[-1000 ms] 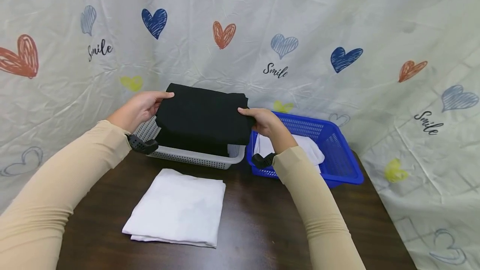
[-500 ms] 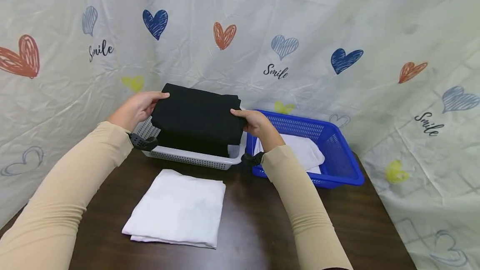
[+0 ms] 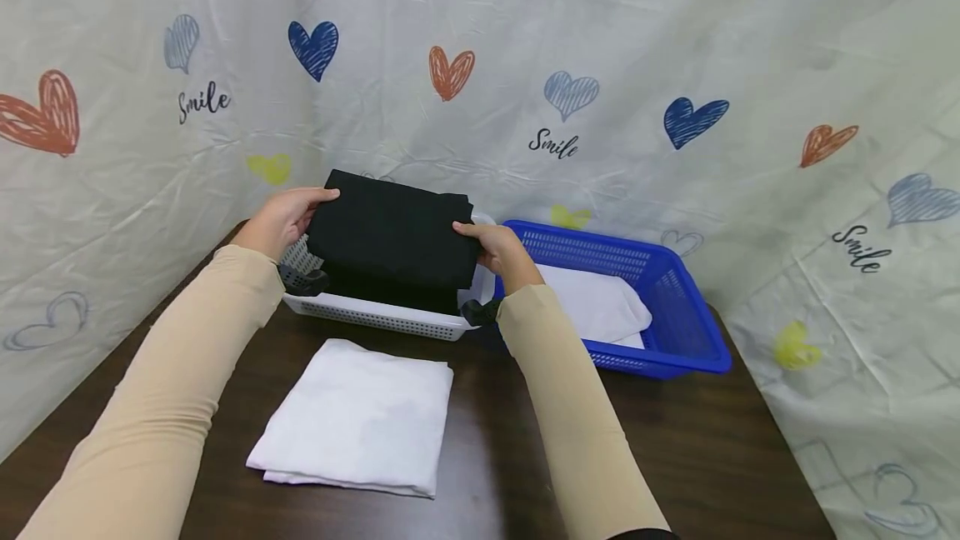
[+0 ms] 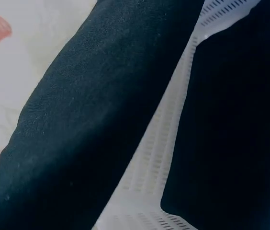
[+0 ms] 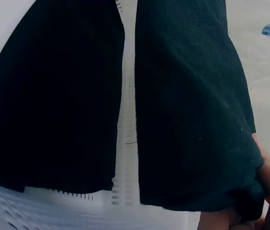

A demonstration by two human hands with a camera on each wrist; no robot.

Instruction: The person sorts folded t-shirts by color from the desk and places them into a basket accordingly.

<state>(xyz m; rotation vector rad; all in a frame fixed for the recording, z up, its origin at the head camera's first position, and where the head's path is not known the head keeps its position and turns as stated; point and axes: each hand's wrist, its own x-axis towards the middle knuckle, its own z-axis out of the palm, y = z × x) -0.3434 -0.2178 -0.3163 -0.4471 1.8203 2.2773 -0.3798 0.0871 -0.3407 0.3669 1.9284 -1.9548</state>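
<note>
Both hands hold a folded black cloth point(image 3: 393, 232) up over the white perforated basket point(image 3: 397, 322), tilted toward me. My left hand point(image 3: 287, 213) pinches its left edge, thumb on top. At the right edge my right hand point(image 3: 497, 252) does the same, its fingers point(image 5: 269, 167) partly behind the fabric. Inside the basket lies a second folded black cloth point(image 4: 230, 120); in the wrist views a gap shows between it and the held one. Nearer to me, a folded white cloth point(image 3: 360, 415) lies flat on the table.
To the right stands a blue basket point(image 3: 675, 357) with folded white cloth point(image 3: 592, 302) in its left part. A dark brown table point(image 3: 675, 440) carries everything. Behind it hangs a pale curtain point(image 3: 495, 7) printed with hearts and "Smile".
My right hand and the held black cloth have shifted left, away from the blue basket and over the white one. The left hand has barely moved. Both hands keep their grip.
</note>
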